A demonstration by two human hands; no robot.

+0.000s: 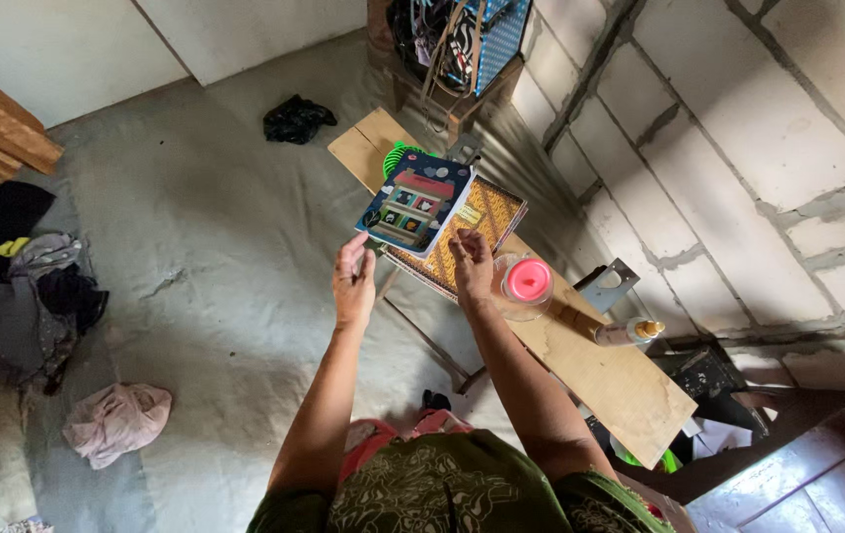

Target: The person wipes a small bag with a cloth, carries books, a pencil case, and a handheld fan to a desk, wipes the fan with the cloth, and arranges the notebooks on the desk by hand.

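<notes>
Pink-lidded jar (527,284) beside stacked books (442,217)

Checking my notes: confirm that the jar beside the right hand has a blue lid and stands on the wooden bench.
Not quite: the jar beside the right hand has a pink lid, not blue, as the head view shows. It does stand on the wooden bench.

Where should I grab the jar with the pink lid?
Probably the jar's clear sides just under the pink lid, from above and from its near side: it stands upright on the bench, right hand beside it, books close on the far side.
</notes>
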